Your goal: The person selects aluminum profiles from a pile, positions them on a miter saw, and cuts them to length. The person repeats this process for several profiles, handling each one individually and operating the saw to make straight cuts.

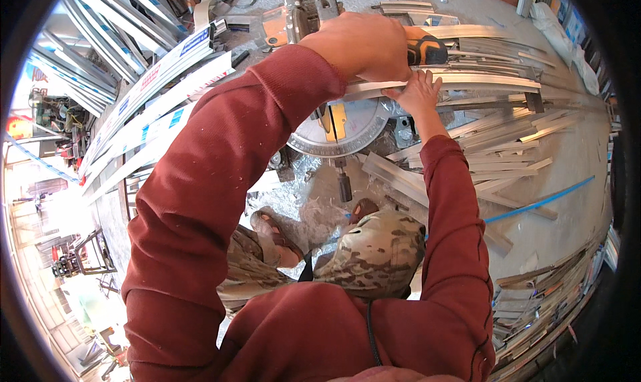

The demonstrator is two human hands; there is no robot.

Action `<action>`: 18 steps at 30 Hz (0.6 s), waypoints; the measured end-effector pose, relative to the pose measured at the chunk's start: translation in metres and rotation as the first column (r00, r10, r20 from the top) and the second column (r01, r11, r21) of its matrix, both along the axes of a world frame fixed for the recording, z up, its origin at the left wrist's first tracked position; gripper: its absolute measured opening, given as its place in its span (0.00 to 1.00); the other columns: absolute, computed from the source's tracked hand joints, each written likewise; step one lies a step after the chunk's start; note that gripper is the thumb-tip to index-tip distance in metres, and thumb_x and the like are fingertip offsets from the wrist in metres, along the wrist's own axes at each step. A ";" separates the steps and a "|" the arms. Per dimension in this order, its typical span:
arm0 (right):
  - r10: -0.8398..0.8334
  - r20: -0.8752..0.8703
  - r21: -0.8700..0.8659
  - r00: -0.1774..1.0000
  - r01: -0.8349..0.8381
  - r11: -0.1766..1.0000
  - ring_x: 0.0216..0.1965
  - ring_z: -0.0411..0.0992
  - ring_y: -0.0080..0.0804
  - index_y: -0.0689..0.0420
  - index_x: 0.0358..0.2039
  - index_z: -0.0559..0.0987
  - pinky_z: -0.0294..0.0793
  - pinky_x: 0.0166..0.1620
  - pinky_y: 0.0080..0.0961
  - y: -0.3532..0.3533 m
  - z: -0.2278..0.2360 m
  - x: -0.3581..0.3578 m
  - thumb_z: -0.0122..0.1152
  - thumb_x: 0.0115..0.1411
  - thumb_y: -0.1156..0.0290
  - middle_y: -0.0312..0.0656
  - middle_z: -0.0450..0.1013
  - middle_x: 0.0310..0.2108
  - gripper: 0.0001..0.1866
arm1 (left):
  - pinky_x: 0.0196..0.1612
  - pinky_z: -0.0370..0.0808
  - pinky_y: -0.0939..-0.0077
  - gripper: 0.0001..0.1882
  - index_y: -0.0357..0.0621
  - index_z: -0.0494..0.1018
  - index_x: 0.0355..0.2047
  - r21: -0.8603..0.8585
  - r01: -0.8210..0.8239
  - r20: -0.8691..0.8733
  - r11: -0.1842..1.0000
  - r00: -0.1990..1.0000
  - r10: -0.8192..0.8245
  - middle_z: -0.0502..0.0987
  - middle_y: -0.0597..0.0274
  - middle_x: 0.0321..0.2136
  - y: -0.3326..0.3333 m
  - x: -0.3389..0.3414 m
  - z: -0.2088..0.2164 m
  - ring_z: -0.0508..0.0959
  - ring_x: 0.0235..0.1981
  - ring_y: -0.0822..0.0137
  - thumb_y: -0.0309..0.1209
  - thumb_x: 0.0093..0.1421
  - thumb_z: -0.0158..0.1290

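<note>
At the far side of the scene stands a miter saw with a round silver turntable (314,142) and a yellow insert (337,122). Over it my left hand (364,45) is closed round what looks like the saw's handle; its fingers and the handle are mostly hidden. A black and orange part (427,50) juts out to the right of this hand. A long pale aluminium bar (487,82) crosses behind the turntable toward the right. My right hand (417,95) lies on that bar with its fingers spread and thumb pointing left.
Loose metal strips and offcuts (494,138) are heaped on the right. Long profiles (153,108) lean along the left. A dark lever (344,187) sticks out from the turntable toward my feet. A blue strip (541,200) lies on the floor at right.
</note>
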State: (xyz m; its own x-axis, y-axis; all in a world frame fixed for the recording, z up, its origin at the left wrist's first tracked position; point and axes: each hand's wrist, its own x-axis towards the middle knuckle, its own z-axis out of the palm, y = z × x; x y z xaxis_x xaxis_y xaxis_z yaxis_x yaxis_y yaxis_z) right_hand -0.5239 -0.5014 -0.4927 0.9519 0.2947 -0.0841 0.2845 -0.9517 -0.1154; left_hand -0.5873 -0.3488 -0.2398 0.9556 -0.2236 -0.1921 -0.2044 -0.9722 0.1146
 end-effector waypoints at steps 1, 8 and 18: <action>-0.002 0.004 -0.001 1.000 0.002 1.000 0.66 0.54 0.44 0.65 0.55 0.71 0.41 0.66 0.55 -0.002 -0.001 0.001 0.63 0.43 0.30 0.51 0.66 0.58 0.53 | 0.41 0.78 0.60 0.26 0.38 0.81 0.34 -0.011 0.001 -0.010 1.000 1.000 -0.001 0.81 0.45 0.30 -0.001 0.001 -0.003 0.82 0.32 0.48 0.52 0.49 0.58; -0.018 0.025 -0.052 1.000 0.020 0.998 0.67 0.53 0.43 0.60 0.62 0.64 0.38 0.66 0.56 -0.005 -0.016 0.008 0.59 0.44 0.27 0.49 0.63 0.62 0.57 | 0.46 0.76 0.59 0.25 0.57 0.77 0.49 0.107 -0.033 -0.146 0.994 0.988 0.049 0.81 0.54 0.40 -0.011 -0.006 -0.004 0.81 0.41 0.54 0.44 0.49 0.57; 0.072 0.018 0.667 0.997 -0.066 0.742 0.70 0.41 0.46 0.45 0.67 0.60 0.31 0.68 0.58 -0.029 -0.172 0.072 0.54 0.45 0.25 0.43 0.54 0.68 0.54 | 0.42 0.78 0.62 0.16 0.45 0.81 0.37 -0.167 0.002 0.036 0.986 0.999 0.004 0.82 0.54 0.32 -0.019 -0.028 -0.019 0.82 0.36 0.53 0.37 0.50 0.56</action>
State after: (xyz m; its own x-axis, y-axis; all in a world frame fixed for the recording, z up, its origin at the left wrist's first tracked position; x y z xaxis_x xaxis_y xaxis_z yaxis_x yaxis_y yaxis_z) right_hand -0.4523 -0.5308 -0.6651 0.9270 0.3430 0.1515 0.3422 -0.6088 -0.7157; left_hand -0.6154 -0.3678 -0.2591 0.9613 -0.2490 -0.1179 -0.2108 -0.9402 0.2675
